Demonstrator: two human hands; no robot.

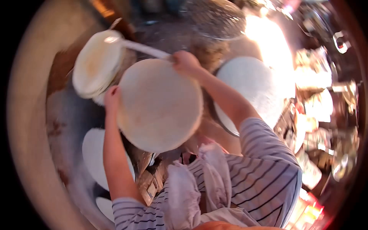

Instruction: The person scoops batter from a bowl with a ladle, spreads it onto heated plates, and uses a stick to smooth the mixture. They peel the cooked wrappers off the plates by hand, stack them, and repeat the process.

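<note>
Head view, strong fisheye, bright glare at upper right.

Left hand [112, 97]: fingers closed on the left rim of a large round flat dough sheet [159, 105], which is held up off the surface, its face toward the camera.

Right hand [184, 63]: at the upper right rim of the same sheet, fist closed. A pale rod-like handle [143, 48] runs from this hand up and left to a round pale stack of discs [97, 63] that sits just beyond the left hand. Whether the right hand clamps the handle, the sheet rim, or both, cannot be told from this frame.

Around the hands: a second large pale disc [255, 86] lies just right of the right forearm, partly washed out by glare. Below the left forearm, another pale round [94, 153] rests on the dark surface [65, 115].

Progress, as a judgement: several rounds already lie formed on both sides; the held sheet is lifted and not yet set down anywhere. Nothing shows how many remain.
</note>
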